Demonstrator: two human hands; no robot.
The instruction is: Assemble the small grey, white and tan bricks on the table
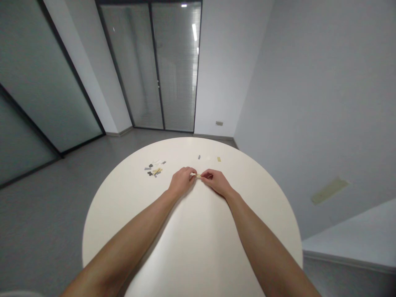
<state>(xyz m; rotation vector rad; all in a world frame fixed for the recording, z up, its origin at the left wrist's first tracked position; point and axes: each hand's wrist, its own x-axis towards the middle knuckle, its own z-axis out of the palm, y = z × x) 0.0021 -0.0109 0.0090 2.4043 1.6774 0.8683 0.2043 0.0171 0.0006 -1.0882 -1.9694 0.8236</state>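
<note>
Cream strip (196, 175) pinched between left hand (182, 181) and right hand (216, 182), over round white table (198, 231); loose grey-and-yellow scraps (154, 170) lie leftward, grey piece (199, 157) and tan piece (219, 159) set apart.

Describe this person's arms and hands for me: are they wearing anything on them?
The left arm and right arm are bare, with no sleeves in view. The left hand and right hand are bare too: no gloves, watch or bracelet show. The fingers look too small here to tell whether any rings are worn.
</note>
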